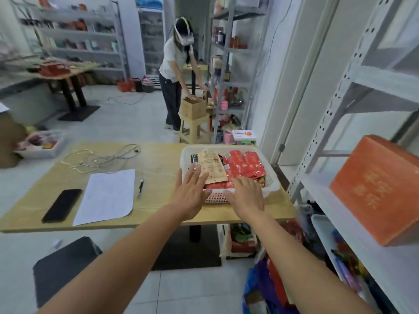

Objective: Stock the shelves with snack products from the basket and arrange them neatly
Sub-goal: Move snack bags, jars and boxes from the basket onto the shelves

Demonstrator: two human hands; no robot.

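reaching over the white basket point(226, 147) at centre right of the frame, both hands are seen empty: left hand point(191, 191) fingers spread, right hand point(247, 197) fingers straight above the red snack packets point(246, 165). basket is set by the table point(158, 159) edge; it could be tipped off by a one-sided pull.

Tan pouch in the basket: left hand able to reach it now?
Likely yes: the left hand is open at the basket edge, and the tan pouch lies on top, uncovered.
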